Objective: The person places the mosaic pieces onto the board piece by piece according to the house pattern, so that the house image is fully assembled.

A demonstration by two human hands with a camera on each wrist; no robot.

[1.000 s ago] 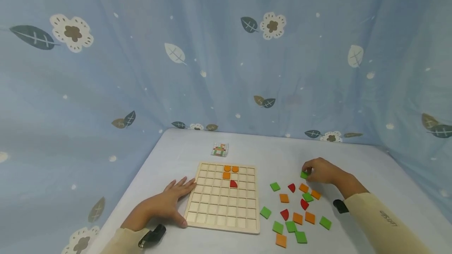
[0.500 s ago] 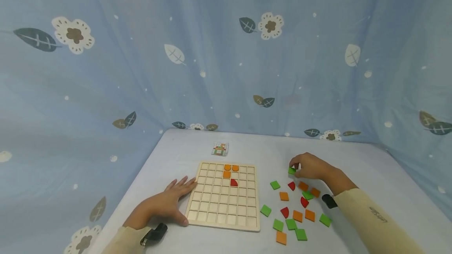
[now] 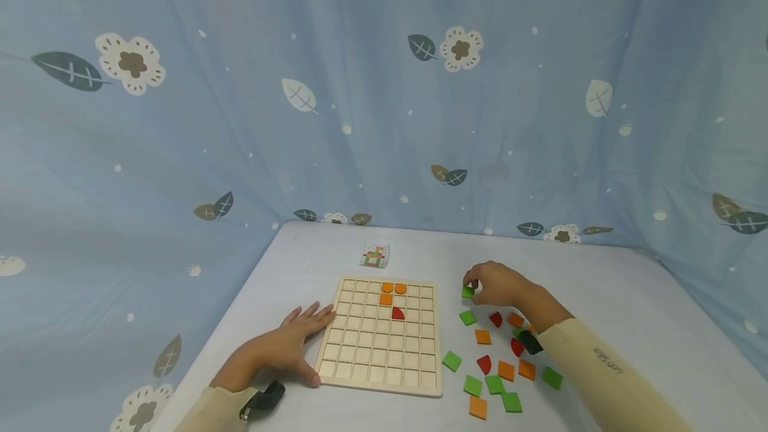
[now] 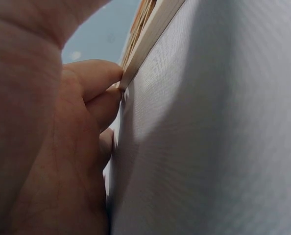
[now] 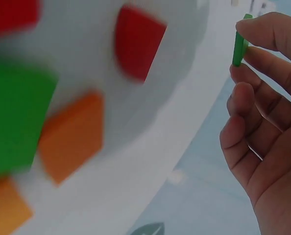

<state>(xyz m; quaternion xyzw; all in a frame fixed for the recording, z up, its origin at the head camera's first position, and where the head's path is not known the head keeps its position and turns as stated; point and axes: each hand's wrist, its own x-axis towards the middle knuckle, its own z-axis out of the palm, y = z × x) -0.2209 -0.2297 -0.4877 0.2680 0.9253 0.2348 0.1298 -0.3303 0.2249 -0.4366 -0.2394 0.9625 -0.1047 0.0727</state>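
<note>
My right hand (image 3: 497, 283) pinches a green square tile (image 3: 468, 292) between thumb and fingers, above the loose tiles and right of the board. In the right wrist view the same green tile (image 5: 240, 41) stands edge-on at the fingertips. My left hand (image 3: 287, 345) lies with fingers spread against the left edge of the wooden grid board (image 3: 378, 355), its thumb by the near left corner. The left wrist view shows fingertips (image 4: 111, 81) touching the board's side. On the board sit two orange round pieces (image 3: 393, 288), an orange square (image 3: 386, 299) and a red quarter-circle (image 3: 398, 313).
Loose green, orange and red pieces lie right of the board, among them an orange square (image 3: 478, 408) and a red quarter-circle (image 3: 484, 365). Behind the board lies a small pattern card (image 3: 375, 256). A blue curtain (image 3: 360, 119) hangs along the white table's (image 3: 576, 279) far edge.
My right hand has moved left with the green tile, from the far right of the loose pieces toward the board. The left hand stays at the board's edge.
</note>
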